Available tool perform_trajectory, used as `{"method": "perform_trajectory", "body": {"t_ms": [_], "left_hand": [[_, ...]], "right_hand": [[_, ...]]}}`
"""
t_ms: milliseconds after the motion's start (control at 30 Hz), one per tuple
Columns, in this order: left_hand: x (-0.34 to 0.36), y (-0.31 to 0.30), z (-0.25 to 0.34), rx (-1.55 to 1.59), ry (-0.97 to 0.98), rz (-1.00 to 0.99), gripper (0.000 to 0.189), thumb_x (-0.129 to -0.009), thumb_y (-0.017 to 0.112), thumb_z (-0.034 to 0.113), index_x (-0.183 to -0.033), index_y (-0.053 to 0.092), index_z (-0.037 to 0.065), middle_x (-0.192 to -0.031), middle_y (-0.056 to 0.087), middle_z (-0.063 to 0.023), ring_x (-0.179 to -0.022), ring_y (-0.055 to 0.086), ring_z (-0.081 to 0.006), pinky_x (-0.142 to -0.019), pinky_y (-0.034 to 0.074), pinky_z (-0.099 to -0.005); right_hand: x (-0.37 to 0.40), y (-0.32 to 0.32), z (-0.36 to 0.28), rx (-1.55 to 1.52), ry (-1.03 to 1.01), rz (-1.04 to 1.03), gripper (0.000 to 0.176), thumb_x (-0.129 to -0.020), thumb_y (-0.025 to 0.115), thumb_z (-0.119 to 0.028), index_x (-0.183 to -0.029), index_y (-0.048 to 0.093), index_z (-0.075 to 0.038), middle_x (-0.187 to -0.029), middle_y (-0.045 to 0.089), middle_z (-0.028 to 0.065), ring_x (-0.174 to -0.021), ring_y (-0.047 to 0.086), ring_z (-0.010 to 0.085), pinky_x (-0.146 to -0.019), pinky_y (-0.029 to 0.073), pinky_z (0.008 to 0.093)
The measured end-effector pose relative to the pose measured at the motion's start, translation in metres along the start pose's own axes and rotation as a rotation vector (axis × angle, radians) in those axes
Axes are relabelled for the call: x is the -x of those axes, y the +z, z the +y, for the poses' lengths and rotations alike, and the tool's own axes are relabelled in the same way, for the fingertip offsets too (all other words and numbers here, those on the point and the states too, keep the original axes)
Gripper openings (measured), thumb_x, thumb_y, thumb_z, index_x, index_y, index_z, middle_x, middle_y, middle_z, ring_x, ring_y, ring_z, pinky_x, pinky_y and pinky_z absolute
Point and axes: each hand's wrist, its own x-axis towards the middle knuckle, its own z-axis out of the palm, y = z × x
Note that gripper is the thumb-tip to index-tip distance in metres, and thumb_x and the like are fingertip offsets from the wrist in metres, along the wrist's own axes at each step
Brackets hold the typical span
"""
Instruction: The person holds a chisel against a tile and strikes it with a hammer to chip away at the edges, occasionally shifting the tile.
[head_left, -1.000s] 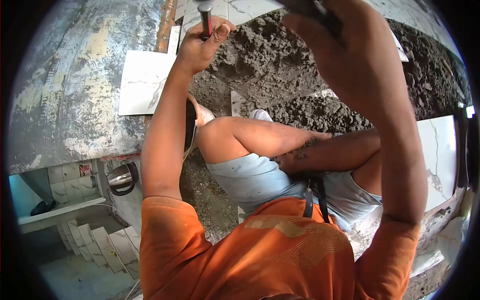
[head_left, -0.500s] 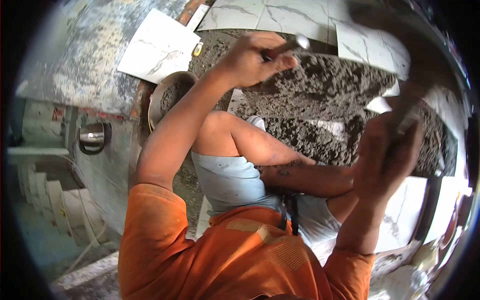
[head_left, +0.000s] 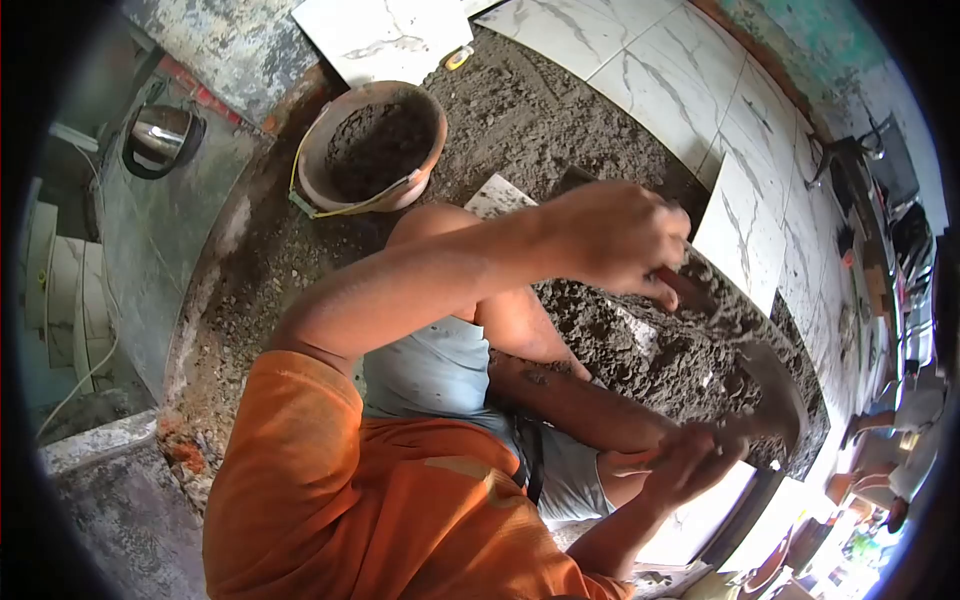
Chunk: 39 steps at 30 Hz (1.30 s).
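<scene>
My left hand [head_left: 625, 240] is wrapped round the reddish handle [head_left: 680, 290] of a tool whose far end is blurred over the wet mortar [head_left: 640, 350]. Lower right, my right hand [head_left: 690, 462] is closed on a tool with a dark, curved, blurred blade [head_left: 785, 395], near the mortar's right edge. Grey mortar lies in front of my bent legs. A loose white marbled tile [head_left: 742, 230] rests tilted beside it.
A bucket of mortar [head_left: 428, 185] with a yellow handle stands left of my knee. Beyond it are a white tile [head_left: 385, 35] and a small yellow item [head_left: 459, 58]. Laid tiles [head_left: 660, 75] run along the back. A metal container [head_left: 160, 137] sits far left.
The view has turned right. My left hand has moved forward and right, its tool now pointing at the mortar. My right hand has lowered, bringing its blade down from a raised position.
</scene>
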Motion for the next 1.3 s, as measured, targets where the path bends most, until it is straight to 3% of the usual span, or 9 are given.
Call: {"method": "perform_trajectory", "body": {"t_ms": [100, 167, 200, 300, 467, 567, 833, 1033, 1300], "left_hand": [[0.007, 0.006, 0.01, -0.035, -0.021, -0.049, 0.044, -0.086, 0.076, 0.045, -0.071, 0.069, 0.004, -0.104, 0.072, -0.009, -0.089, 0.071, -0.0219, -0.078, 0.061, -0.0365], [0.009, 0.024, 0.016, -0.342, -0.037, 0.033, 0.027, -0.087, 0.071, 0.028, -0.072, 0.07, 0.005, -0.104, 0.072, -0.0118, -0.094, 0.07, -0.0242, -0.094, 0.056, -0.0421], [0.01, 0.027, 0.023, -0.379, -0.073, 0.087, 0.02, -0.087, 0.065, 0.019, -0.074, 0.071, 0.005, -0.103, 0.072, -0.0141, -0.106, 0.067, -0.0278, -0.105, 0.045, -0.0522], [0.008, 0.044, 0.029, -0.512, -0.16, 0.214, 0.022, -0.088, 0.064, 0.022, -0.076, 0.073, 0.005, -0.106, 0.072, -0.0161, -0.116, 0.063, -0.0311, -0.106, 0.039, -0.0585], [0.0, 0.045, 0.04, -0.572, -0.263, 0.327, 0.023, -0.088, 0.066, 0.025, -0.078, 0.074, 0.006, -0.112, 0.07, -0.0208, -0.115, 0.061, -0.0327, -0.104, 0.04, -0.0584], [-0.004, 0.037, 0.035, -0.421, -0.22, 0.162, 0.025, -0.09, 0.066, 0.026, -0.079, 0.075, 0.005, -0.103, 0.071, -0.0189, -0.106, 0.065, -0.0311, -0.1, 0.045, -0.0516], [-0.011, 0.011, 0.023, -0.108, -0.051, -0.09, 0.016, -0.079, 0.066, 0.014, -0.067, 0.074, 0.005, -0.071, 0.071, -0.0132, -0.069, 0.075, -0.0285, -0.063, 0.059, -0.0415], [-0.015, 0.007, 0.027, -0.197, -0.045, -0.161, 0.016, -0.079, 0.067, 0.014, -0.067, 0.074, 0.005, -0.066, 0.071, -0.0138, -0.066, 0.075, -0.0285, -0.06, 0.06, -0.041], [-0.02, 0.01, 0.015, -0.308, -0.019, -0.141, 0.01, -0.079, 0.067, 0.01, -0.071, 0.071, 0.005, -0.082, 0.071, -0.01, -0.078, 0.075, -0.0254, -0.066, 0.062, -0.0379]], "right_hand": [[0.001, 0.008, -0.014, -0.042, 0.091, 0.318, 0.046, -0.109, 0.048, -0.038, -0.137, 0.042, -0.003, -0.066, 0.051, 0.0054, -0.045, 0.044, 0.0092, -0.042, 0.034, 0.0232], [-0.005, 0.011, -0.015, -0.009, 0.176, 0.526, 0.043, -0.11, 0.047, -0.036, -0.139, 0.044, -0.004, -0.065, 0.048, 0.0035, -0.046, 0.042, 0.0087, -0.043, 0.033, 0.0232], [-0.007, 0.015, -0.017, -0.001, 0.168, 0.524, 0.043, -0.11, 0.047, -0.036, -0.139, 0.044, -0.004, -0.065, 0.048, 0.0035, -0.046, 0.042, 0.0087, -0.043, 0.033, 0.0232], [-0.009, 0.028, -0.023, -0.101, 0.197, 0.457, 0.04, -0.11, 0.047, -0.033, -0.139, 0.046, -0.006, -0.065, 0.046, 0.002, -0.046, 0.04, 0.0084, -0.043, 0.033, 0.0238], [-0.007, 0.049, -0.035, -0.076, 0.237, 0.349, 0.043, -0.109, 0.05, -0.032, -0.141, 0.044, -0.004, -0.066, 0.045, 0.0015, -0.048, 0.039, 0.0076, -0.044, 0.036, 0.0243], [-0.008, 0.055, -0.038, -0.077, 0.229, 0.297, 0.047, -0.108, 0.05, -0.03, -0.144, 0.041, -0.001, -0.067, 0.047, 0.0019, -0.05, 0.041, 0.0075, -0.045, 0.041, 0.024], [-0.001, 0.058, -0.033, -0.114, 0.174, 0.379, 0.046, -0.108, 0.049, -0.037, -0.14, 0.045, -0.004, -0.065, 0.044, 0.0015, -0.048, 0.039, 0.0087, -0.043, 0.034, 0.0234], [0.015, 0.041, -0.017, -0.13, 0.017, 0.341, 0.046, -0.108, 0.051, -0.035, -0.139, 0.044, -0.003, -0.065, 0.044, 0.0016, -0.049, 0.04, 0.01, -0.045, 0.037, 0.0255], [0.016, 0.047, -0.011, -0.006, 0.141, 0.192, 0.042, -0.107, 0.051, -0.032, -0.136, 0.047, -0.002, -0.068, 0.051, 0.0037, -0.051, 0.046, 0.0106, -0.048, 0.039, 0.0252]]}}
